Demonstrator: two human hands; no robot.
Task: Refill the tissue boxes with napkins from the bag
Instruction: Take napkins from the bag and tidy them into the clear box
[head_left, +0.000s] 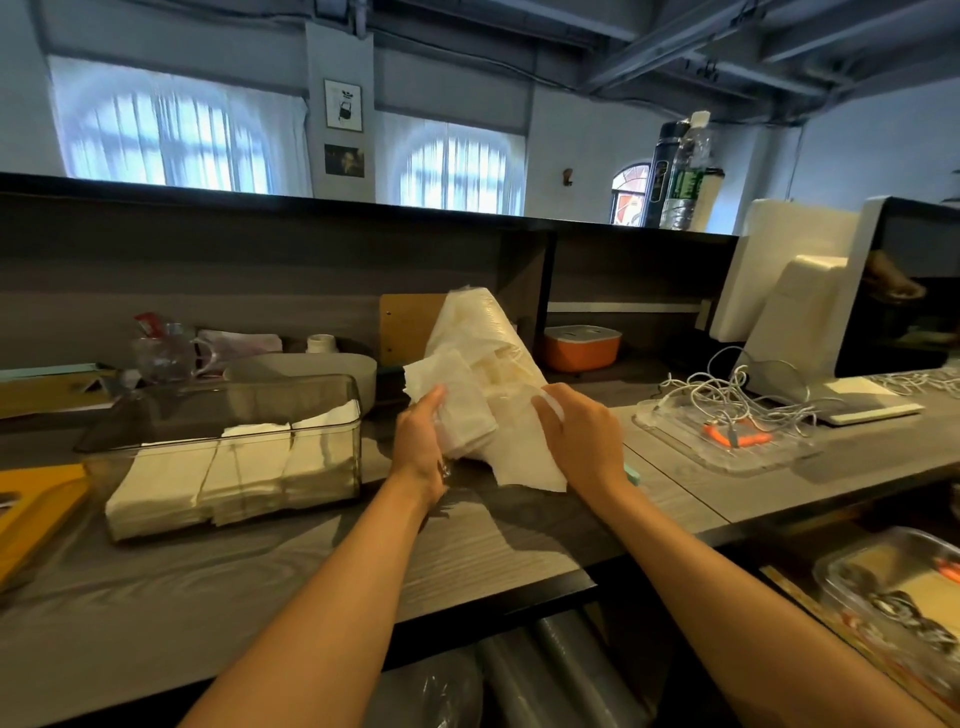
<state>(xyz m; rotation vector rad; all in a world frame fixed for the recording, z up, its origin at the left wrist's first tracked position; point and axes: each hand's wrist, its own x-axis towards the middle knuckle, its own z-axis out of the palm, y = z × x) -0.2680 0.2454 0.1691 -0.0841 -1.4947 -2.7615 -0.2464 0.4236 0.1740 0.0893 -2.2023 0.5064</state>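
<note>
Left hand (421, 441): middle of the frame, fingers curled around a folded stack of napkins (457, 405), gripping it from the left side.
Right hand (579, 431): just right of the left hand, fingers bent on the clear plastic bag (488, 338), holding its lower right part; exact finger spread hard to tell under the plastic.
Bag: standing tilted on the grey counter (260, 571), at centre of the frame, filled with cream napkins, top leaning toward the upper left.
Loose napkin (524, 462): hanging below the bag, between both wrists, lower edge touching the counter.
Tissue box (228, 447): smoky transparent, left of centre, well apart from the hands, open on top, holding flat stacks of white napkins; stacks at the near side reaching out past its wall.
Grey bowl (332, 369): behind the box.
Orange container (582, 345): right of the bag, under the shelf.
White cables (727, 400): right side, tangled over a clear tray (711, 447).
Yellow board (31, 499): at left edge.
</note>
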